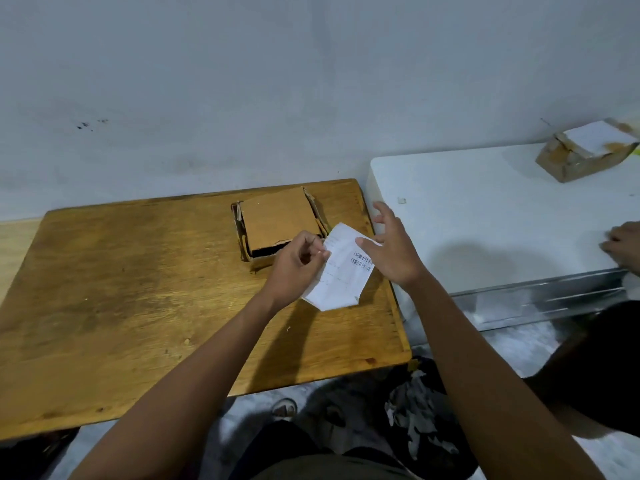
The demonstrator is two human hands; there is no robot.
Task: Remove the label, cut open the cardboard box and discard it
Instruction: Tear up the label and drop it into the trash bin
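The left hand point(300, 263) pinches the white label point(341, 271) between thumb and curled fingers point(313, 242). The right hand point(391, 249) hovers with straight, spread fingers over the label's right edge, grasping nothing. Just beyond, the cardboard box point(278, 225) lies on the wooden bench point(138, 289), toward its far right corner.

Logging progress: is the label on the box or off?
Off: the left hand pinches the label clear of the box.
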